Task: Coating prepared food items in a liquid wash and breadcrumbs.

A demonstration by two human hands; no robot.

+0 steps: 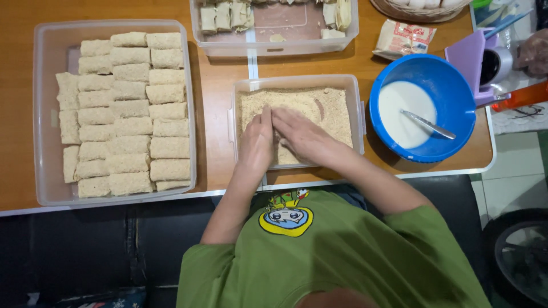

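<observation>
Both of my hands rest inside a clear plastic tub (354,108) filled with breadcrumbs (328,108). My left hand (256,142) and my right hand (301,134) lie side by side, palms down, fingers pressed together over the crumbs. Whatever lies under them is hidden. To the left, a large clear container (40,114) holds several rows of crumb-coated rolls (131,108).
A blue bowl (451,91) of white batter with a spoon (427,124) stands on the right. A clear tub (279,43) with uncoated rolls sits at the back. A small packet (402,39), a purple holder (465,57) and a basket edge (419,11) lie at the back right. The table edge runs below my hands.
</observation>
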